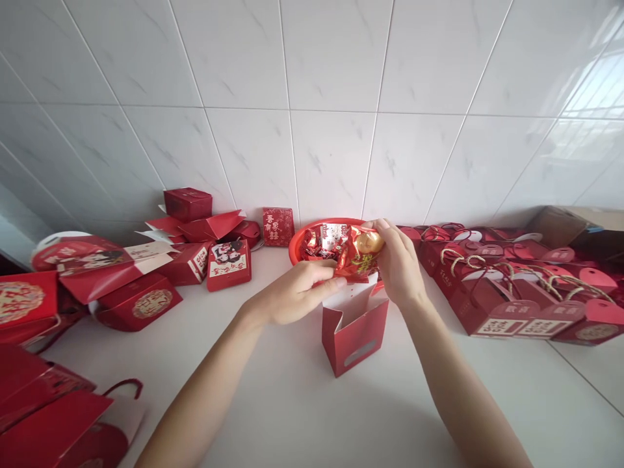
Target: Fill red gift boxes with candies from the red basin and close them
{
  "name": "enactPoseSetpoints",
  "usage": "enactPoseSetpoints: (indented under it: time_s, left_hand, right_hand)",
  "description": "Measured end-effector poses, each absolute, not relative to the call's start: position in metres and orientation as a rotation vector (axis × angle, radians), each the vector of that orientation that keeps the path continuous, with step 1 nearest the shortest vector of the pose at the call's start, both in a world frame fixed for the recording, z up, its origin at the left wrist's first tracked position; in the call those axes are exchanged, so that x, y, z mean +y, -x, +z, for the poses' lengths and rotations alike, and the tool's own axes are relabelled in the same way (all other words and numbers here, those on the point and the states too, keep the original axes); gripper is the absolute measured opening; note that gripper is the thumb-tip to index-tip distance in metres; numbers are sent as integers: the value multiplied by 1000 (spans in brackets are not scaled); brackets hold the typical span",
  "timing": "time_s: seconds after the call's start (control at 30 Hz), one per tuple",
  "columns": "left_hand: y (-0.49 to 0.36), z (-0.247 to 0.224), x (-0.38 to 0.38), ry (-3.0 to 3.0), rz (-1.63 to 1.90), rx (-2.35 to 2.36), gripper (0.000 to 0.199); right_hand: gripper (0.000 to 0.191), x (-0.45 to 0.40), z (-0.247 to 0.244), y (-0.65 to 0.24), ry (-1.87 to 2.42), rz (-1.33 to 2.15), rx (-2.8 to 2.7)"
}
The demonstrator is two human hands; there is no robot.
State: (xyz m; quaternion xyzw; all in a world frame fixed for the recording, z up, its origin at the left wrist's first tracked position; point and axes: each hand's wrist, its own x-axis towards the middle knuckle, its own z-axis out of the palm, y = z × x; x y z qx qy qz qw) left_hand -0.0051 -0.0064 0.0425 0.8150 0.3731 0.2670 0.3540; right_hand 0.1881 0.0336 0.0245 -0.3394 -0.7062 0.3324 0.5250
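There's the shiny packet (359, 257), up over the far side of the open red box (361, 328), its long axis apparently slanting from near left to far right. Your right hand (400, 265) has fingers clamped on its right side, while your left hand (291, 294) meets the near-left corner, pinching or not, I can't tell. Just beyond sits the red basin (294, 248).
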Motion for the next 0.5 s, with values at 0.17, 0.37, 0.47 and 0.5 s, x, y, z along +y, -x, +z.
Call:
enactPoseSetpoints:
  time_s: [0.17, 0.37, 0.47, 0.5]
  left_hand:
    - [16, 48, -6, -1976, 753, 999, 40]
    - [18, 49, -6, -1980, 868, 1025, 39]
    - [15, 46, -5, -2017, 991, 1137, 42]
    - [14, 45, -5, -2034, 1030, 1159, 43]
  right_hand:
    - [31, 27, 39, -204, 709, 1024, -1599]
    - [30, 26, 46, -219, 624, 1188, -1640]
    - [33, 26, 48, -225, 614, 1287, -1691]
    - [35, 25, 49, -225, 613, 1301, -1708]
